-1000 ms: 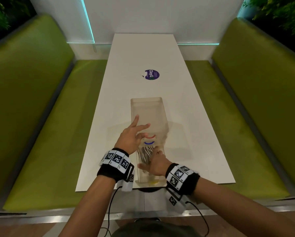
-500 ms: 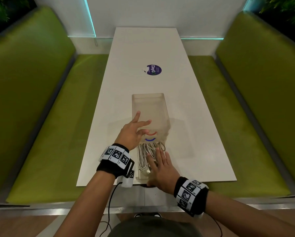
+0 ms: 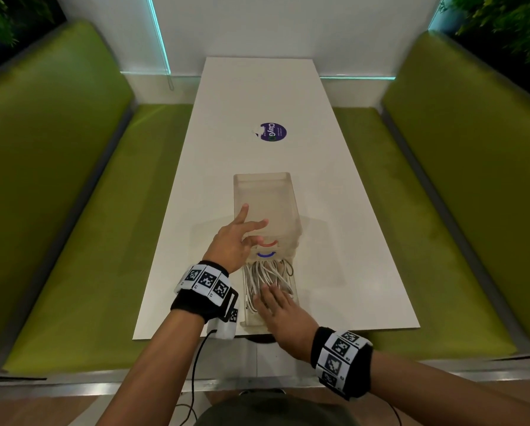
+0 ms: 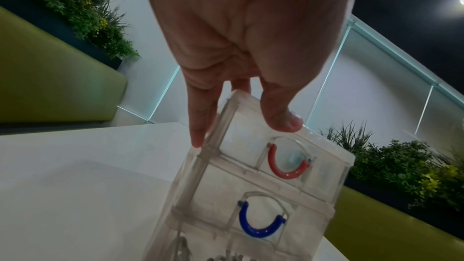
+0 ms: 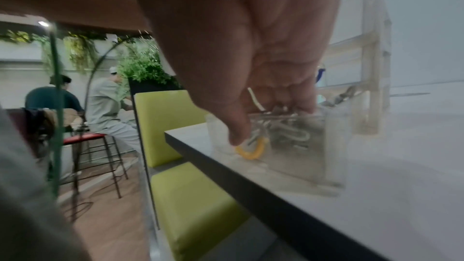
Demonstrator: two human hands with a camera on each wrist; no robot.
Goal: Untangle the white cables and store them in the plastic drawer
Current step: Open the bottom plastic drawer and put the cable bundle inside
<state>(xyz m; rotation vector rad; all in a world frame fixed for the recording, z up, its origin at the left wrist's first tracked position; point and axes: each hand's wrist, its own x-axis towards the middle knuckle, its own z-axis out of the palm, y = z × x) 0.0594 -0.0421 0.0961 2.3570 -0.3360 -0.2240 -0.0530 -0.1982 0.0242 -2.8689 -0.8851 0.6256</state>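
Both hands worked: my left hand (image 3: 236,241) steadied the drawer unit (image 3: 265,204), fingers spread; my right hand (image 3: 283,315), flat, half-hid the white cables (image 3: 265,273), having slid back.

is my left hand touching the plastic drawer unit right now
Touching. The left wrist view shows the left hand with its thumb pressed on the drawer unit.

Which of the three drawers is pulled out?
The bottom drawer, with the yellow handle, holding the white cables. The drawers with the red handle and blue handle are closed.
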